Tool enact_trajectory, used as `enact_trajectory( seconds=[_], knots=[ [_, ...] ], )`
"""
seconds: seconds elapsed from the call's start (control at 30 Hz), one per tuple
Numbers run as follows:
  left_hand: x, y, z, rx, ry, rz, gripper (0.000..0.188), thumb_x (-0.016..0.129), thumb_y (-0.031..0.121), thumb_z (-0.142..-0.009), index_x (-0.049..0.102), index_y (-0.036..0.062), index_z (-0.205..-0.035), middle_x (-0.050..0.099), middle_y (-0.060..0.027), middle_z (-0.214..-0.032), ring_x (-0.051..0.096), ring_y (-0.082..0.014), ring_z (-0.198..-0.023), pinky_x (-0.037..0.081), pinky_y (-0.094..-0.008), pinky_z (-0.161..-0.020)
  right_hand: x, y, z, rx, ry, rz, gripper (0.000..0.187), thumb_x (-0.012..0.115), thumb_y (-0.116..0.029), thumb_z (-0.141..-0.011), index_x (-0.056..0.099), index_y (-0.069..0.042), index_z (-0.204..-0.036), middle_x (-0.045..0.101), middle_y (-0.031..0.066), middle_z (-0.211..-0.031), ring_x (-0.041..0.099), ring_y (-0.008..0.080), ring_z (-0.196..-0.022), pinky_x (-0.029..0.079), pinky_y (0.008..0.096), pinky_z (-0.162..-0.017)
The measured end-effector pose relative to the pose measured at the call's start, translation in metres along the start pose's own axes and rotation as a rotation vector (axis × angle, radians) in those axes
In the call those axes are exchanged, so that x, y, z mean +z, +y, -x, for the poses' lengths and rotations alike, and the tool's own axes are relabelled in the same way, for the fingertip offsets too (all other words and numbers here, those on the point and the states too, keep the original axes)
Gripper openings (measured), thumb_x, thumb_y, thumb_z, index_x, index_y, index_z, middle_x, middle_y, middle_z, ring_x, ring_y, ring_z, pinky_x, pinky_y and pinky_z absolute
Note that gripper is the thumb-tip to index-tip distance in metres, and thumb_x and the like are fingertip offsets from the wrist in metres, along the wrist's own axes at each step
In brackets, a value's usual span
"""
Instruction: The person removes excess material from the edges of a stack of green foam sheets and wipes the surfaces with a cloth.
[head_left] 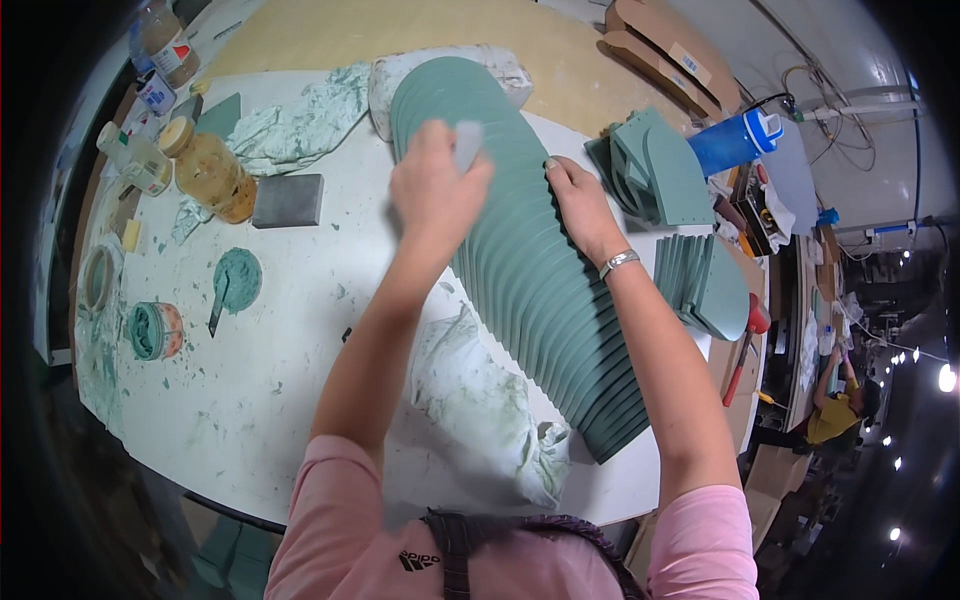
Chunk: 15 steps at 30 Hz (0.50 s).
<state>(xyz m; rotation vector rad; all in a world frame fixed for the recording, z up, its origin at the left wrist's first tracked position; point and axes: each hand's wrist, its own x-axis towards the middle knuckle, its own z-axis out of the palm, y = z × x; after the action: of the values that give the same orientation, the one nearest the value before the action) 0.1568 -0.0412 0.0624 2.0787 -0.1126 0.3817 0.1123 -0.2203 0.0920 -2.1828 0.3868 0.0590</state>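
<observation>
A long, curved green ribbed form (530, 240), made of many thin layers side by side, lies slantwise over the table. Its far end rests against a white wrapped bundle (510, 75). My left hand (435, 190) is over the upper part of the form, closed around a small pale flat piece (467, 146); motion blur hides its exact kind. My right hand (585, 210) lies against the form's right side, fingers stretched out and thumb along the ridges, with nothing gripped. A crumpled white cloth bundle (480, 400) sits under the form's near left side.
Left on the white table (270, 400) are a grey block (288, 201), a yellow-lidded jar (215, 175), green paste (238, 280) with a spatula, and an open paste jar (150, 330). Right are green curved pieces (655, 170), a blue bottle (735, 143) and a red mallet (745, 345).
</observation>
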Motion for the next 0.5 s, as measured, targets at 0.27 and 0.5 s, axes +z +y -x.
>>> enact_trajectory(
  seconds=[0.27,0.5],
  knots=[
    [-0.004,-0.033,0.043,-0.204,0.052,0.139,0.029,0.073,0.022,-0.079,0.059,0.0038,-0.097,0.07,-0.0181,-0.093,0.068,-0.0362,-0.086,0.053,-0.045,-0.077,-0.004,0.002,0.0,0.041,-0.009,0.016,0.051,0.048,-0.038,-0.103,0.059,0.006,-0.126,0.067,0.0115,-0.101,0.058,0.0199,-0.092,0.045,0.0312,-0.089],
    [-0.01,-0.017,-0.046,-0.151,0.175,0.163,0.03,0.074,0.025,-0.079,0.062,0.0028,-0.095,0.07,-0.0169,-0.088,0.068,-0.035,-0.083,0.053,-0.0432,-0.075,0.001,-0.003,-0.001,0.05,-0.025,-0.001,0.051,0.048,-0.037,-0.103,0.058,0.006,-0.128,0.067,0.0126,-0.104,0.058,0.0198,-0.095,0.044,0.0298,-0.092]
  ],
)
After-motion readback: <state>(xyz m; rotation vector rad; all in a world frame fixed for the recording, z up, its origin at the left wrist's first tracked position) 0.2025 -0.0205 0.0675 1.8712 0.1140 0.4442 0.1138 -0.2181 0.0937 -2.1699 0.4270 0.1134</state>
